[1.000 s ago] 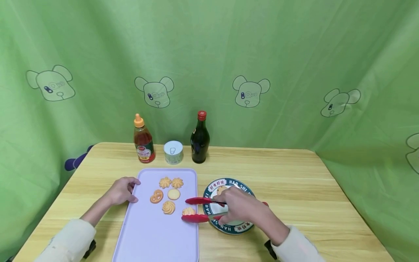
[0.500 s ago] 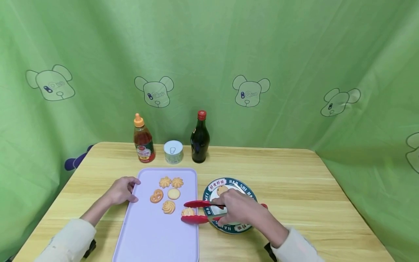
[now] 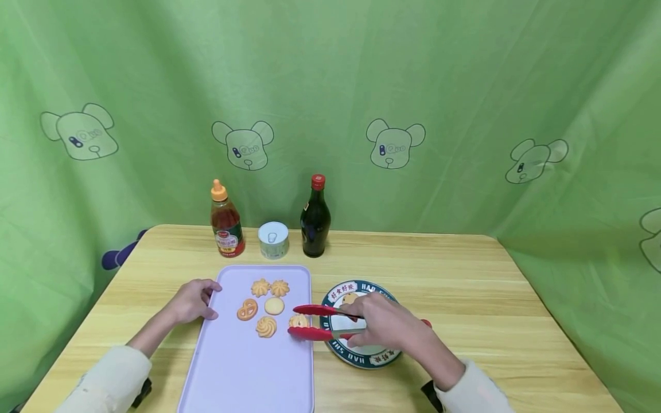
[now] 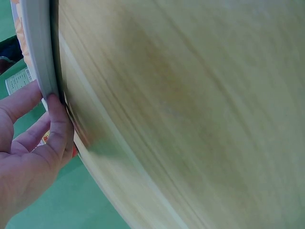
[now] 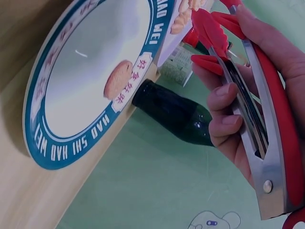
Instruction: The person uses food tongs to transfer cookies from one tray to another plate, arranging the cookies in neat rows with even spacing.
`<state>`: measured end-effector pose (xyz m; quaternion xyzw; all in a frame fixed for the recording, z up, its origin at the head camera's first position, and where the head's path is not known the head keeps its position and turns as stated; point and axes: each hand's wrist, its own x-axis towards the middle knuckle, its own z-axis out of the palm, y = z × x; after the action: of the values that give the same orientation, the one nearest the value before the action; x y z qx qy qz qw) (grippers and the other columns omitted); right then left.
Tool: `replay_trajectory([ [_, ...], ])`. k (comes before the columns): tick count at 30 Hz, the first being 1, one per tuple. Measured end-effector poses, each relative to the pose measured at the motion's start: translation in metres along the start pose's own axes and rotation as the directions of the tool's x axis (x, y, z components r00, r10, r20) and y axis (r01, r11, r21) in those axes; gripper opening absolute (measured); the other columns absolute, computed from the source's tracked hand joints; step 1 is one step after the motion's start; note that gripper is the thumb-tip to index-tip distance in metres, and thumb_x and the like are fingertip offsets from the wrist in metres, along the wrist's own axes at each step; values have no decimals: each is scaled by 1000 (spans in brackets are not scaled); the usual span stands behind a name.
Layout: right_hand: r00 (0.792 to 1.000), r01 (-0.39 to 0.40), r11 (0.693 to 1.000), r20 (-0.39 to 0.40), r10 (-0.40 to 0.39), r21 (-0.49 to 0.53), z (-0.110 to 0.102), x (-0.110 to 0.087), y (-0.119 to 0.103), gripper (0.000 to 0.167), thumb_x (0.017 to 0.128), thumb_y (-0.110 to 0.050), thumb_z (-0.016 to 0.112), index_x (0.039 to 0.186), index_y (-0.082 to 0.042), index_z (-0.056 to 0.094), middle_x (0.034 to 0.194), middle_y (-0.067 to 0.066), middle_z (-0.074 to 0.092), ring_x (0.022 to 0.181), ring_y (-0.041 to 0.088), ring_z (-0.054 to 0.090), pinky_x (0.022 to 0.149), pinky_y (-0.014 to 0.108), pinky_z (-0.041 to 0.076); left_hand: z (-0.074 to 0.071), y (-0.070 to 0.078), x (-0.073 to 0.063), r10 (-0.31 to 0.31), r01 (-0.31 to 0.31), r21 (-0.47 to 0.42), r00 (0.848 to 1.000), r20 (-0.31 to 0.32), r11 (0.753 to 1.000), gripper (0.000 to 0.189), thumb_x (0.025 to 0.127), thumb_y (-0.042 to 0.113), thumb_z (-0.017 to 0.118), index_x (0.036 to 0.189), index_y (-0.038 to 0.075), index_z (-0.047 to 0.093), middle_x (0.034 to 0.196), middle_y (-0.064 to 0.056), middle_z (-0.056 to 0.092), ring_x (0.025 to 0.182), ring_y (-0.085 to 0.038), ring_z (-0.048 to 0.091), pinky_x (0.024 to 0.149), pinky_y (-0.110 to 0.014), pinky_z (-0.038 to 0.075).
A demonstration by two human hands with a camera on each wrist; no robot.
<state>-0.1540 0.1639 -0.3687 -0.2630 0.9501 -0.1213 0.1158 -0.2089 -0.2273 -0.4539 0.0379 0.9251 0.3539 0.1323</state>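
Note:
My left hand pinches the left rim of the lilac tray; the left wrist view shows thumb and fingers on either side of that rim. In my right hand are metal tongs with red tips and red grips, their arms spread. The red tips reach over the tray's right edge, one on each side of a ridged cookie. Left of it lie a swirl cookie, a round plain cookie, a pretzel and two star-shaped cookies.
Right of the tray, partly under my right hand, is a round plate with a green lettered rim and a cookie on it. Behind the tray stand a sauce bottle, a can and a dark bottle.
The tongs and the ridged cookie between their tips have shifted slightly toward the back of the tray. My left hand stays at the rim.

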Motion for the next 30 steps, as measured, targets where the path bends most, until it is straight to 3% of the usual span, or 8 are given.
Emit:
replay_trajectory([
  [8, 997, -65, 998, -37, 65, 13, -11, -8, 12, 58, 69, -32, 83, 122, -16, 65, 106, 5, 71, 80, 11, 54, 62, 23, 46, 0, 1, -1, -13, 13, 9, 1000, 4, 1000, 58, 66, 0, 79, 119, -7, 57, 99, -16, 59, 82, -21, 55, 72, -34, 52],
  [13, 987, -147, 989, -60, 148, 21, -16, -16, 24, 59, 68, -30, 84, 122, -15, 65, 116, 10, 68, 91, 15, 59, 71, 28, 53, 0, 1, -1, -15, 15, 12, 1000, 3, 1000, 58, 66, 0, 80, 119, -6, 57, 99, -15, 59, 82, -21, 55, 71, -33, 52],
  [18, 977, -196, 980, -85, 198, 32, -20, -23, 40, 61, 67, -28, 85, 123, -12, 64, 114, 12, 68, 81, 15, 54, 61, 25, 44, 0, 0, -1, -10, 10, 10, 1000, -1, 1000, 57, 66, -1, 79, 119, -6, 57, 98, -16, 59, 81, -21, 55, 70, -33, 51],
  [23, 971, -213, 977, -105, 214, 22, -22, -31, 55, 61, 68, -29, 84, 122, -10, 65, 114, 13, 68, 80, 16, 53, 63, 27, 42, 0, 0, -1, -17, 17, 10, 1000, 3, 1000, 58, 67, 0, 79, 119, -6, 57, 99, -16, 59, 82, -21, 55, 71, -33, 51],
  [30, 965, -230, 973, -127, 228, -3, -24, -43, 72, 62, 68, -31, 84, 122, -8, 65, 113, 14, 69, 88, 19, 59, 68, 30, 47, 1, 0, 0, -23, 23, 12, 1000, 1, 1000, 58, 67, 0, 79, 120, -6, 56, 100, -16, 59, 82, -21, 55, 71, -33, 51],
])
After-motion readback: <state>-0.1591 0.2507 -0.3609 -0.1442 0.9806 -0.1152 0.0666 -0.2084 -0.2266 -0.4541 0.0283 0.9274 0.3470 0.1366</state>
